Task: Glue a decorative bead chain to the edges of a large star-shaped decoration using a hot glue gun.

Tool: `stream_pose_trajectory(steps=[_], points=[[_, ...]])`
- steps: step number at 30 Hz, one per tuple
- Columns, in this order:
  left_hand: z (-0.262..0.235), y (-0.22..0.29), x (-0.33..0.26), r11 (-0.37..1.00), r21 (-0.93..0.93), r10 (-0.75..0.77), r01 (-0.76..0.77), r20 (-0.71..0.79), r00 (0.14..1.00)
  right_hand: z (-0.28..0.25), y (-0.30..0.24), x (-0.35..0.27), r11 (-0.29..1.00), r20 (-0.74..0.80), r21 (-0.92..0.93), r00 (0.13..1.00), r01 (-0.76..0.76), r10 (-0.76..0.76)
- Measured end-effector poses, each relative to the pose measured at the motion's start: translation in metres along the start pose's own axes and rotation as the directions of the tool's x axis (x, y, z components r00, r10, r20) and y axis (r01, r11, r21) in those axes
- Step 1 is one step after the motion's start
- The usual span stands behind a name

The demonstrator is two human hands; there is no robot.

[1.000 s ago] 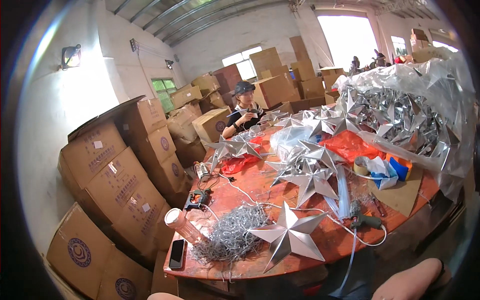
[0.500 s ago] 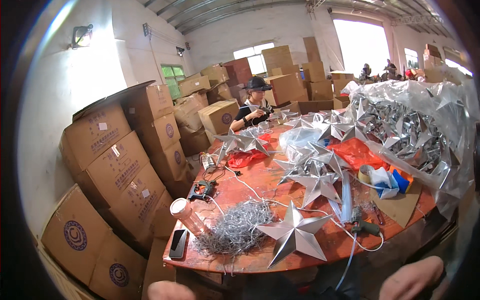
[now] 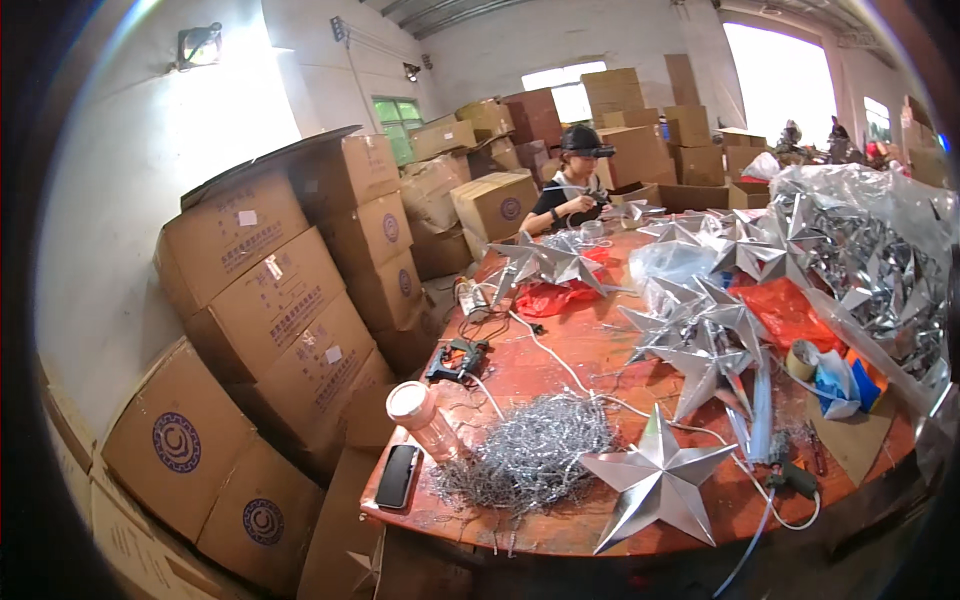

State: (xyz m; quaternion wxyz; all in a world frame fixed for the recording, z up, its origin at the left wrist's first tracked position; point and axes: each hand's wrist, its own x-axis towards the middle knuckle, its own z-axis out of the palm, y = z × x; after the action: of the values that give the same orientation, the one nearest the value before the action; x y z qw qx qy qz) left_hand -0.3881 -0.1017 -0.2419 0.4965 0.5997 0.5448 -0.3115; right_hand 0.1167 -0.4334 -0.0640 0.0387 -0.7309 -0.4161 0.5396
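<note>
Neither my left hand nor my right hand is in view. At the near table edge lies a silver five-pointed star [image 3: 660,482], flat with its folded ridges up. Just left of it is a tangled heap of thin silver strands [image 3: 545,450]. Right of the star lies a dark green glue gun [image 3: 795,480] with a white cord, beside a bundle of clear glue sticks [image 3: 760,412]. Farther back, more silver stars [image 3: 703,358] overlap in a pile.
A pink-capped bottle [image 3: 424,418] and a phone [image 3: 398,476] sit at the table's left corner, with a black-and-green tool [image 3: 457,359] behind. Stacked cartons [image 3: 285,310] crowd the left. A co-worker [image 3: 572,190] sits across, and a clear plastic bag [image 3: 860,185] of stars bulges right.
The view has swung left, so the table and its contents appear farther right. Both my hands, seen at the lower edge before, have gone out of view. The star lies unmoved.
</note>
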Motion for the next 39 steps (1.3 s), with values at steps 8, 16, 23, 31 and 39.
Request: stream_pose_trajectory(steps=[8,16,23,31,39], points=[[-0.038,0.082,-0.026,0.965,0.015,0.262,-0.262,-0.061,0.963,-0.003,-0.002,0.036,0.997,-0.083,0.072,0.996,-0.012,0.018],[-0.041,0.177,-0.044,0.824,0.100,0.531,-0.557,0.204,0.822,-0.003,0.004,0.040,0.990,-0.067,0.131,0.996,-0.045,0.055],[-0.005,0.208,-0.017,0.763,0.091,0.527,-0.639,0.484,0.698,0.017,0.019,0.035,0.980,-0.027,0.187,0.997,-0.064,0.070],[0.044,0.199,0.036,0.886,-0.076,0.431,-0.457,0.496,0.754,0.049,0.024,0.029,0.974,-0.275,0.183,0.958,0.131,-0.077],[0.045,0.263,0.045,0.394,-0.166,0.874,-0.904,-0.235,0.424,0.094,0.046,0.040,0.841,-0.428,0.416,0.890,0.347,-0.155]])
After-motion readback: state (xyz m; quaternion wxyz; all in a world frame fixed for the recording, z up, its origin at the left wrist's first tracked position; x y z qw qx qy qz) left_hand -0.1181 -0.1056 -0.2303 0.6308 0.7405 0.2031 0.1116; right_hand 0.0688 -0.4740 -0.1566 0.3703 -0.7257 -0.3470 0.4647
